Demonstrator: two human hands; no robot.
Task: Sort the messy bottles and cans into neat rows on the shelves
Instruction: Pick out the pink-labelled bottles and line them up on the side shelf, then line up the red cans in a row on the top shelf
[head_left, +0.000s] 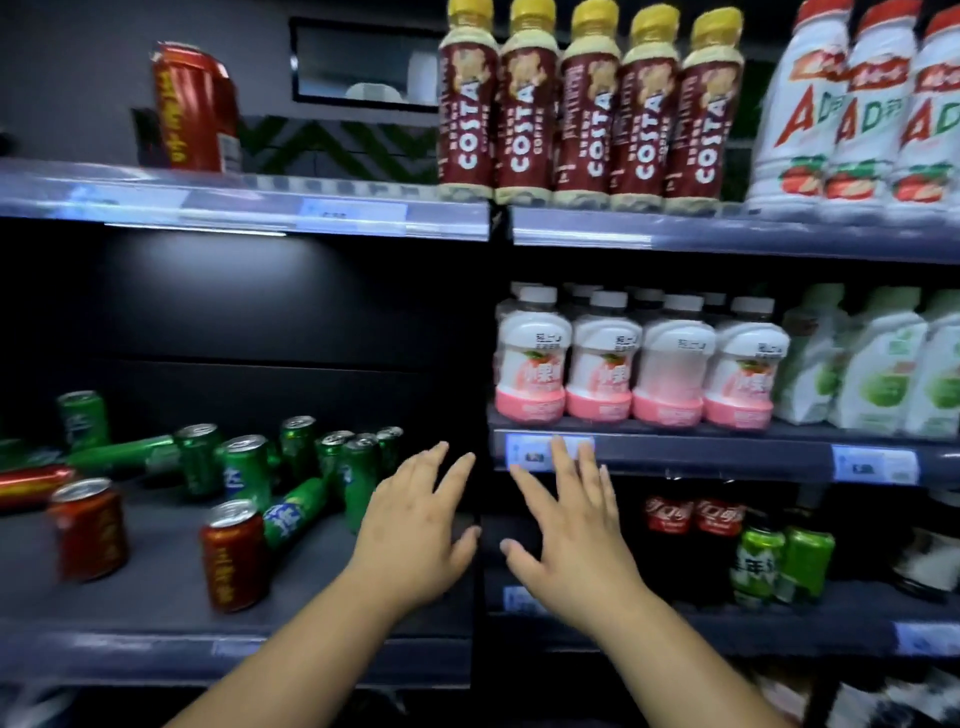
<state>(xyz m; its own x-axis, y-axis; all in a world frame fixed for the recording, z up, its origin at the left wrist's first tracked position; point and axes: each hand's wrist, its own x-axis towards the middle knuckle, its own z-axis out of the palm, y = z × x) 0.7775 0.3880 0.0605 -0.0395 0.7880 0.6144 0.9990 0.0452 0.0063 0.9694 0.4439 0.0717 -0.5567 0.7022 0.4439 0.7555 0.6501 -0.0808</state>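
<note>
Both hands empty, left hand (410, 540) and right hand (571, 535) with fingers spread (nothing gripped); step is reach-in, so grab the toppled green cans (291, 514) next.

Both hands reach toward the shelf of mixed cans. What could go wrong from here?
The open left hand is close to the crowded upright green metal cans; a careless sweep may topple several. The green can lying on its side lies beside the upright red metal can near the front of the dark shelf; lifting that red can might let it roll off.
</note>
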